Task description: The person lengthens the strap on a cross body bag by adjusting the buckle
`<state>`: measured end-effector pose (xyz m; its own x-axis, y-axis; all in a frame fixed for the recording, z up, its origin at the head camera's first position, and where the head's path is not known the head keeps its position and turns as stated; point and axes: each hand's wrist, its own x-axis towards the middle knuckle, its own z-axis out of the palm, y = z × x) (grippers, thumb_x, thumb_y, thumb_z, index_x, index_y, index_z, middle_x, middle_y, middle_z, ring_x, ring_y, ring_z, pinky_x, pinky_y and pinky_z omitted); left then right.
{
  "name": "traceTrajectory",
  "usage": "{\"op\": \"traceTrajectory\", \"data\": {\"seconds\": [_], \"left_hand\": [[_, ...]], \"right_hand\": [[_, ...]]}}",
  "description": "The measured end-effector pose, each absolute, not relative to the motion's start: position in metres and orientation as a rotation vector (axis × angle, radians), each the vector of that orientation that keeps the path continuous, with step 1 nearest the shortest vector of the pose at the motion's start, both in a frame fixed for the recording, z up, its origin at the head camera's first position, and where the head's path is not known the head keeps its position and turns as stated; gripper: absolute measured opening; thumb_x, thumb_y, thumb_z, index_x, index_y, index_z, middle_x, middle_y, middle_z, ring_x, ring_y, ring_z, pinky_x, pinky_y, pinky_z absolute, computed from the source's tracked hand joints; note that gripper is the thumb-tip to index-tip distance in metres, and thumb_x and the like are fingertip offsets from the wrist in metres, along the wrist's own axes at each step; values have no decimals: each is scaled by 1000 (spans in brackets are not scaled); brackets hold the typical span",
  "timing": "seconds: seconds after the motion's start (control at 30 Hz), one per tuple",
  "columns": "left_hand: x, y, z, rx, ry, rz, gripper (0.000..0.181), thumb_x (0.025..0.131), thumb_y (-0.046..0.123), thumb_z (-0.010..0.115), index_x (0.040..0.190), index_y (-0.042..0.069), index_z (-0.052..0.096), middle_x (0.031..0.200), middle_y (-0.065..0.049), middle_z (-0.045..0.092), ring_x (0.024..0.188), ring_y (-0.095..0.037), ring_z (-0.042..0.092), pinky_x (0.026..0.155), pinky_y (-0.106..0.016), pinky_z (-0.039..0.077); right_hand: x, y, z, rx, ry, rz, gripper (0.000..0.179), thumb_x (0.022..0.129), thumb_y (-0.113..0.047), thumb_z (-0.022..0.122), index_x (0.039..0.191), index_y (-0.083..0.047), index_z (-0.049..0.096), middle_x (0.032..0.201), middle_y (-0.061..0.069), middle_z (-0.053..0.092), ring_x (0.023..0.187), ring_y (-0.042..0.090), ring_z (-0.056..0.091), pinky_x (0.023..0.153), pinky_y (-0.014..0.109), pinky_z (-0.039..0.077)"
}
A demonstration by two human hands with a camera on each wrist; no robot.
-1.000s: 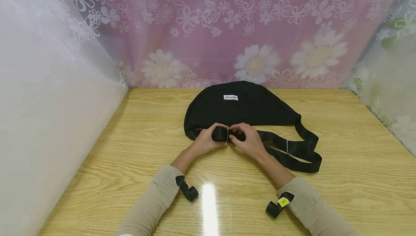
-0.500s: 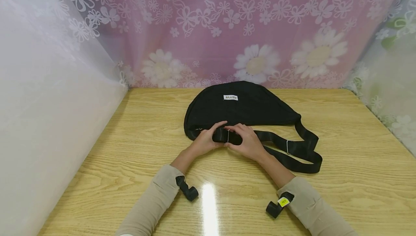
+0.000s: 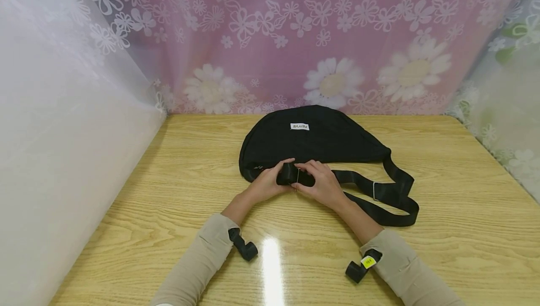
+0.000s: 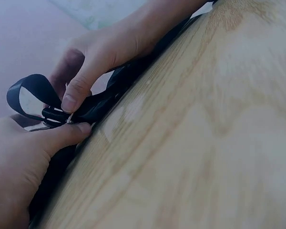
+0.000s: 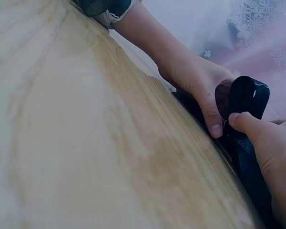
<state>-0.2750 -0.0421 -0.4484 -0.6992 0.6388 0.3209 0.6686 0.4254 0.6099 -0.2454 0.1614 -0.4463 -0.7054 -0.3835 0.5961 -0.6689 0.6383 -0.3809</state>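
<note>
- Bag (image 3: 312, 144) on bench (image 3: 168, 198); contents hidden.
- Left hand (image 3: 266, 183), right hand (image 3: 324, 184) both pinch strap (image 3: 393, 194) at buckle (image 3: 298, 175).
- Loop (image 3: 289, 173) stands slightly higher than before.

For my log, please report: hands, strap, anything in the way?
Left hand, right hand: both holding black strap at metal slider. Strap looped beside slider. Black bag behind; no obstruction seen.
</note>
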Motion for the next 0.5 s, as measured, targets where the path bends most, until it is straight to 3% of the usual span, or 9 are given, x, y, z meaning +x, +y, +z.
{"op": "traceTrajectory", "data": {"seconds": [0.17, 0.5], "left_hand": [[-275, -41, -447, -1099, -2691, -1049, 50, 82, 25, 71, 121, 1, 51, 114, -12, 59, 105, -24, 56, 87, -35, 44], [-275, -42, -447, -1109, -2684, -1030, 49, 80, 22, 73, 121, 2, 54, 115, -11, 60, 105, -23, 56, 88, -35, 43]], "right_hand": [[-245, 162, -446, 816, -2380, 836, 49, 69, -22, 82, 111, -5, 64, 92, 5, 58, 77, 17, 48, 68, 35, 40], [-247, 162, -448, 853, -2402, 739, 61, 66, -30, 84, 116, -5, 61, 94, 5, 56, 77, 18, 47, 70, 36, 39]]}}
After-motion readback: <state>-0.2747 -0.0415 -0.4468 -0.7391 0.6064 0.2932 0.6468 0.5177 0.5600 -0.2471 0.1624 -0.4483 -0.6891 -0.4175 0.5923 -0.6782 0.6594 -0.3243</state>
